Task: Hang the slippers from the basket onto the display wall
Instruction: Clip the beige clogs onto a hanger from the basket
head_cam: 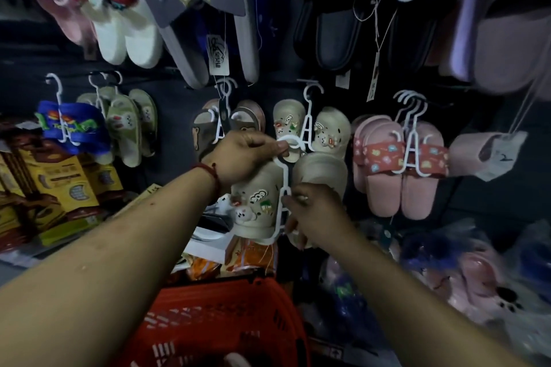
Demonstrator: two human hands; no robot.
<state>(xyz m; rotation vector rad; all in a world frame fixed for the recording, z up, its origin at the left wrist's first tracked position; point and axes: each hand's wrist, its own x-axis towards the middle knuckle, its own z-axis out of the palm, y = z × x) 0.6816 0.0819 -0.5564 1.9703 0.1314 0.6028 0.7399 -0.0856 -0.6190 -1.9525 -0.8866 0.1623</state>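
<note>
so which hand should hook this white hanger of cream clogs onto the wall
Left. The left hand pinches the hook of the white plastic hanger, nearest the hung cream clogs; the right hand holds its lower stem.

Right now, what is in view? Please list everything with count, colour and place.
wall: one, dark, behind
hanger: one, white, in both hands
held clogs: one pair, cream, centre, on hanger
hung clogs: one pair, cream, wall, behind the held pair
pink slides: at least one pair, wall, right
black slides: one pair, wall, top
green slippers: at least one pair, wall, left
blue slippers: one pair, wall, far left
basket: one, red, bottom
boxes: several, yellow, left
left hand: one, grips hanger hook
right hand: one, grips hanger stem
</note>
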